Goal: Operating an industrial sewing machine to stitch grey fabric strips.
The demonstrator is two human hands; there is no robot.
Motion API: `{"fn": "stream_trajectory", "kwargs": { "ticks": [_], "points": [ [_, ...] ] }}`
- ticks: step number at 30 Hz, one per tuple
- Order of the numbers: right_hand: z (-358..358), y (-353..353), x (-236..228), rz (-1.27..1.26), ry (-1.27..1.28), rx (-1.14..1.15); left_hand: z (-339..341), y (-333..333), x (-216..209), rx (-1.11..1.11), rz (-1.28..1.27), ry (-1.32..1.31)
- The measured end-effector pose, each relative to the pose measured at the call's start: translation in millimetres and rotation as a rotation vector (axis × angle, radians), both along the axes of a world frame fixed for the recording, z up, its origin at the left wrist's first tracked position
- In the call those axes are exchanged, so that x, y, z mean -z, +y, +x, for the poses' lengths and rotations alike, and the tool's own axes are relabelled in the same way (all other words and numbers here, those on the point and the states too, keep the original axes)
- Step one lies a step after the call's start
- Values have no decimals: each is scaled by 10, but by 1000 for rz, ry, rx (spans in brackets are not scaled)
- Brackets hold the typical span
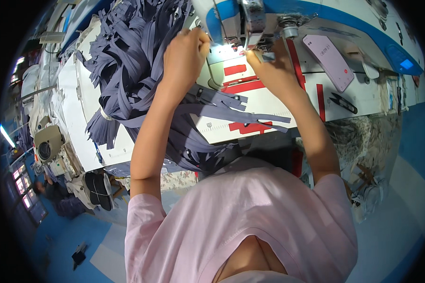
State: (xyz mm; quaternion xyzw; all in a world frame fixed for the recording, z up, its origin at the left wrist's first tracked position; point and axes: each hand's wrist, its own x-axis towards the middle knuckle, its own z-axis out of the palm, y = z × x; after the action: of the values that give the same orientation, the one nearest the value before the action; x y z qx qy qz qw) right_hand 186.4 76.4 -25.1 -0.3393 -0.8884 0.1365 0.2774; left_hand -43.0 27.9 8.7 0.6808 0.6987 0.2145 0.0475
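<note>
Both my hands are up at the sewing machine (254, 23), one on each side of its lit needle area. My left hand (185, 56) is closed, fingers curled in a pinch, left of the presser foot and beside a big heap of grey-blue zippers (132, 70). What it pinches is too small to make out. My right hand (274, 68) reaches in from the right, thumb and fingers bent close by the needle; whatever lies between them is hidden. Between my forearms, zipper ends (240, 113) with dark sliders trail over the white machine bed.
Red tape strips (243, 87) mark the machine bed (264, 101). On the right lie a pale pink phone (329, 63) and black thread snips (343, 103). Clear plastic wrapping (363, 141) hangs below the table's right side. A person (63, 195) is far off at left.
</note>
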Motion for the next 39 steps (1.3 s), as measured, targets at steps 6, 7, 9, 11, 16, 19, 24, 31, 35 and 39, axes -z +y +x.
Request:
{"fn": "stream_trajectory", "kwargs": {
  "ticks": [6, 7, 9, 11, 16, 19, 24, 31, 35, 39],
  "points": [
    [175, -559, -325, -373, 113, -164, -245, 294, -19, -168, 317, 55],
    [184, -634, -342, -313, 117, -169, -199, 220, -71, -65, 322, 10],
    [151, -759, -425, -265, 77, -141, -38, -51, -229, 75, 238, -42],
    [100, -830, -445, -180, 27, -123, -5, -411, -330, 200, 4, -133],
    [55, -825, -365, -148, 62, -95, 4, -920, -383, 301, -139, -75],
    [41, -804, -369, -181, 131, -81, 71, -973, -328, 335, -104, -89],
    [48, -716, -376, -562, 287, -4, 118, -844, -234, 351, 11, -172],
    [88, -554, -396, -334, 255, 165, 201, -487, -207, 146, -196, -233],
    [25, -517, -361, -143, 173, 78, 201, -434, -140, 94, -198, -209],
    [-27, -441, -184, -133, 105, 48, 218, -404, -81, 77, -169, -283]
  ]
}}
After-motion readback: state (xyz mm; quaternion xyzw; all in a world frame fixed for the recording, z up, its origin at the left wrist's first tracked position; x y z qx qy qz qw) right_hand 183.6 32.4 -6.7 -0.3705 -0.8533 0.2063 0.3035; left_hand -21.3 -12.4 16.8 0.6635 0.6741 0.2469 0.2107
